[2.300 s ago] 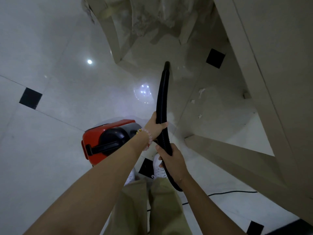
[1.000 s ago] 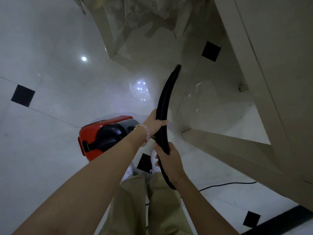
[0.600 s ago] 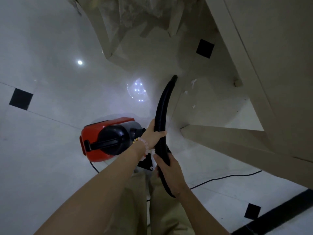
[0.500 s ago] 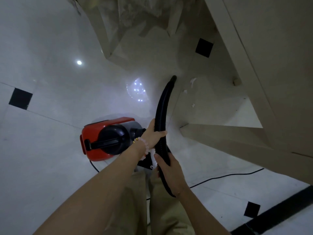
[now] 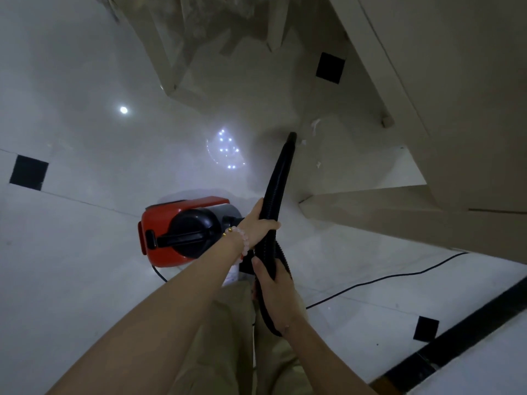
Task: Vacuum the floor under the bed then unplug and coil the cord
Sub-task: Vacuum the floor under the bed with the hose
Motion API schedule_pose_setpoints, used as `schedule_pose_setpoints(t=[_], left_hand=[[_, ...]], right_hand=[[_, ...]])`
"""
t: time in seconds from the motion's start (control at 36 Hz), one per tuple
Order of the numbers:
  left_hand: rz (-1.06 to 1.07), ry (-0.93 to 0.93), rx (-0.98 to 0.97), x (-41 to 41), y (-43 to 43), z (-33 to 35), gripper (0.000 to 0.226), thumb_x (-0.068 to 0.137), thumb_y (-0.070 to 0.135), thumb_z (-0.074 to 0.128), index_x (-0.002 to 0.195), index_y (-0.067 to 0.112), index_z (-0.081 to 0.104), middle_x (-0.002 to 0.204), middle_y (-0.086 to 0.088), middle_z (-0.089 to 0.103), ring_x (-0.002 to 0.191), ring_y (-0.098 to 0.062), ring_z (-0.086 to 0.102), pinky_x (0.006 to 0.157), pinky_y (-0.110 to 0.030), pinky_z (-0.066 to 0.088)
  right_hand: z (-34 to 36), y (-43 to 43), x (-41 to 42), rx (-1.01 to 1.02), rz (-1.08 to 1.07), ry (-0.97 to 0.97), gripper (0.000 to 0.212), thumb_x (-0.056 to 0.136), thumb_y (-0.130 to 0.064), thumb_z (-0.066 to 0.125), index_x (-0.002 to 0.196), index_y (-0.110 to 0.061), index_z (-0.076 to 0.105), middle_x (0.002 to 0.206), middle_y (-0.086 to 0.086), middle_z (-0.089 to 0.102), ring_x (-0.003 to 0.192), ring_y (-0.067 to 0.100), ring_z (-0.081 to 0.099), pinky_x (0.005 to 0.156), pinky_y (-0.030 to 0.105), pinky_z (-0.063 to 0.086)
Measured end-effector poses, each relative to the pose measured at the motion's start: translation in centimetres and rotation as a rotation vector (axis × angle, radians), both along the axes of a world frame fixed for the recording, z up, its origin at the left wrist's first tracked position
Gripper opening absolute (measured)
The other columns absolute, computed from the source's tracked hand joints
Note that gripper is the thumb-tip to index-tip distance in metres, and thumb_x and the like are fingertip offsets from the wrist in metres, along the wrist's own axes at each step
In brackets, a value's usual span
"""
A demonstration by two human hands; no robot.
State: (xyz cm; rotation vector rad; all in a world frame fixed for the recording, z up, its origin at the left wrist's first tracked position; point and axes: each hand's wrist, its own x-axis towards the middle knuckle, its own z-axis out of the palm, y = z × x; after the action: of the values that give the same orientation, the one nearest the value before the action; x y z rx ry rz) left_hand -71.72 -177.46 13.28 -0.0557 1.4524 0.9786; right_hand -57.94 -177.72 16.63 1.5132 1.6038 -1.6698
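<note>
Glossy white tiled floor (image 5: 85, 266) with black square insets, beside a beige wooden bed frame (image 5: 399, 220). Left hand (image 5: 258, 226) and right hand (image 5: 278, 295) both curl around the black ribbed vacuum hose (image 5: 281, 178), its tip near the frame.

1. Light is dim and grey, and a milky haze lies over the glossy floor (image 5: 71, 252)
2. A round lamp reflection (image 5: 123, 110) glares at far left; a cluster of small bright dots (image 5: 226, 149) glints near the middle
3. Soft shadow covers the far right, under the bed frame (image 5: 427, 81)
4. Wide-angle distortion bends straight lines towards the edges
</note>
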Motion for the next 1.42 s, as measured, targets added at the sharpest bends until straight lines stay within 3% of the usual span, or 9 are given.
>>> schedule_pose_setpoints(t=[0.22, 0.36, 0.58, 0.75, 0.89, 1.0, 1.06, 1.31, 1.42], left_hand=[[-0.041, 0.01, -0.034, 0.3, -0.8, 0.3, 0.054, 0.088, 0.012, 0.056, 0.136, 0.024, 0.036, 0.105, -0.008, 0.052, 0.104, -0.029, 0.055, 0.094, -0.038, 0.049], [-0.062, 0.017, -0.051, 0.6, -1.1, 0.8, 0.052, 0.088, 0.012, 0.055, 0.135, 0.022, 0.037, 0.109, -0.01, 0.053, 0.106, -0.031, 0.055, 0.098, -0.043, 0.048], [-0.131, 0.04, -0.059, 1.3, -0.6, 1.3, 0.052, 0.088, 0.012, 0.056, 0.135, 0.021, 0.036, 0.106, -0.009, 0.052, 0.105, -0.03, 0.054, 0.1, -0.046, 0.046], [-0.178, 0.059, -0.06, 1.9, -0.6, 1.6, 0.051, 0.089, 0.011, 0.054, 0.136, 0.018, 0.036, 0.106, -0.01, 0.052, 0.1, -0.026, 0.054, 0.099, -0.042, 0.046], [-0.177, 0.075, -0.068, 2.5, -0.7, 1.8, 0.048, 0.089, 0.01, 0.052, 0.134, 0.016, 0.037, 0.106, -0.011, 0.051, 0.097, -0.025, 0.053, 0.095, -0.04, 0.046], [-0.166, 0.09, -0.086, 2.5, -0.4, 1.7, 0.049, 0.089, 0.009, 0.052, 0.135, 0.016, 0.036, 0.105, -0.011, 0.051, 0.096, -0.025, 0.053, 0.093, -0.039, 0.046], [-0.148, 0.091, -0.088, 2.6, -0.2, 1.7, 0.05, 0.089, 0.008, 0.052, 0.135, 0.016, 0.036, 0.103, -0.01, 0.05, 0.094, -0.024, 0.052, 0.091, -0.038, 0.047], [0.009, 0.119, -0.076, 2.2, 0.1, 1.3, 0.037, 0.09, 0.009, 0.053, 0.124, 0.018, 0.041, 0.099, -0.01, 0.051, 0.088, -0.025, 0.053, 0.089, -0.041, 0.049], [0.097, 0.133, -0.059, 1.8, 0.4, 1.0, 0.035, 0.089, 0.01, 0.053, 0.122, 0.017, 0.043, 0.086, -0.007, 0.049, 0.082, -0.025, 0.051, 0.08, -0.04, 0.048]], right_hand=[[0.3, -0.7, 0.4, 0.018, -0.017, 0.022, 0.024, 0.091, -0.047, 0.052, 0.107, -0.03, 0.054, 0.092, -0.008, 0.064, 0.091, 0.01, 0.06, 0.085, 0.028, 0.049], [0.3, -1.3, 0.9, 0.015, -0.032, 0.029, 0.04, 0.088, -0.054, 0.052, 0.115, -0.025, 0.058, 0.098, -0.004, 0.068, 0.093, 0.014, 0.062, 0.088, 0.033, 0.051], [0.9, -1.7, 1.4, 0.021, -0.069, 0.066, 0.018, 0.092, -0.046, 0.052, 0.107, -0.037, 0.052, 0.102, -0.008, 0.066, 0.098, 0.01, 0.06, 0.093, 0.03, 0.048], [1.2, -2.6, 1.5, 0.003, -0.146, 0.075, 0.062, 0.073, -0.069, 0.05, 0.114, -0.023, 0.061, 0.085, -0.009, 0.065, 0.087, 0.016, 0.062, 0.09, 0.044, 0.052], [1.4, -2.6, 1.8, -0.016, -0.153, 0.069, 0.058, 0.074, -0.066, 0.052, 0.112, -0.023, 0.063, 0.089, -0.008, 0.068, 0.09, 0.017, 0.065, 0.091, 0.043, 0.052], [1.3, -2.2, 1.9, -0.011, -0.115, 0.055, 0.072, 0.07, -0.073, 0.047, 0.12, -0.023, 0.06, 0.099, -0.007, 0.068, 0.096, 0.015, 0.063, 0.094, 0.042, 0.051], [1.4, -1.9, 1.9, -0.008, -0.092, 0.052, 0.064, 0.077, -0.067, 0.049, 0.124, -0.024, 0.058, 0.107, -0.004, 0.068, 0.1, 0.015, 0.062, 0.096, 0.041, 0.05], [1.1, 0.5, 1.5, -0.029, -0.059, 0.057, 0.03, 0.087, -0.052, 0.054, 0.105, -0.028, 0.061, 0.102, -0.002, 0.069, 0.098, 0.015, 0.062, 0.096, 0.038, 0.048], [0.7, 0.9, 0.6, 0.006, -0.071, 0.066, 0.062, 0.069, -0.07, 0.051, 0.1, -0.018, 0.065, 0.092, 0.005, 0.071, 0.086, 0.02, 0.066, 0.089, 0.045, 0.053]])
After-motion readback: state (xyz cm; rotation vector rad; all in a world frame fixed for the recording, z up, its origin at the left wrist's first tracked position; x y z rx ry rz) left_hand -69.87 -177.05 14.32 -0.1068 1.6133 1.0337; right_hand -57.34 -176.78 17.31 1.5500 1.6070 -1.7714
